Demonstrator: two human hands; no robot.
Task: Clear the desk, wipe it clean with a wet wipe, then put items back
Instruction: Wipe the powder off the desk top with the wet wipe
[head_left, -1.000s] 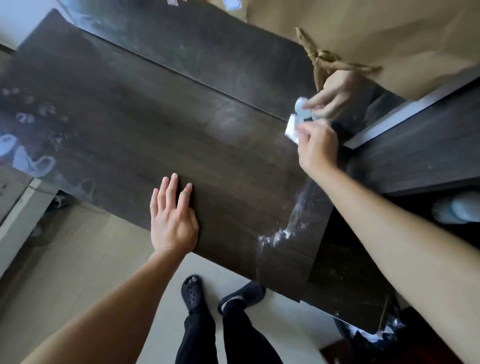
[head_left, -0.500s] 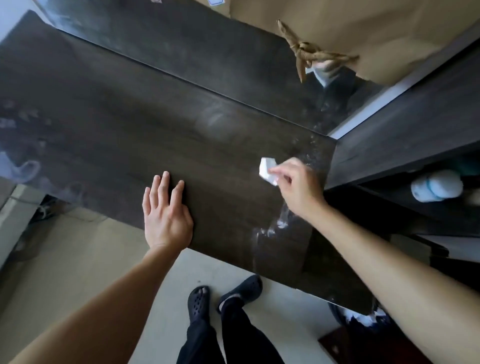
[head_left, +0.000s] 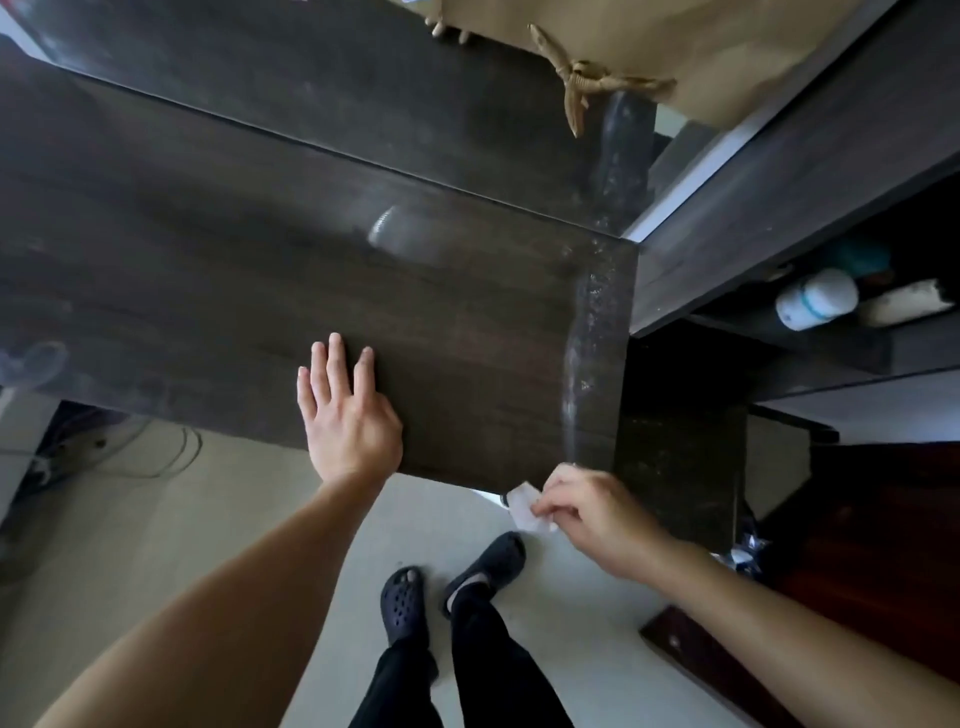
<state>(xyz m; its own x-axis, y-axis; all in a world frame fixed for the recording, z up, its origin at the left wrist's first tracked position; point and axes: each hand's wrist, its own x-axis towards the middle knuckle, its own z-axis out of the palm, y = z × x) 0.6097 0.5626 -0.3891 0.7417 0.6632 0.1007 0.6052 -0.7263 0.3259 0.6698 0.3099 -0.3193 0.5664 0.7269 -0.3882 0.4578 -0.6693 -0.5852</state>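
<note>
The dark wooden desk fills the upper left of the head view, and its top is bare. A wet streak runs down its right side, from the back corner to the front edge. My left hand lies flat on the desk near the front edge, fingers straight. My right hand pinches a small crumpled white wet wipe just off the desk's front right corner, over the floor.
A brown paper bag with twisted handles stands at the back right. A dark shelf unit adjoins the desk's right side, with a white bottle inside. Cables lie on the floor under the desk's left. My feet stand below.
My right hand dragged the wipe from the desk's back right corner down its right side and off the front edge, leaving a wet streak. My left hand stayed flat on the desk.
</note>
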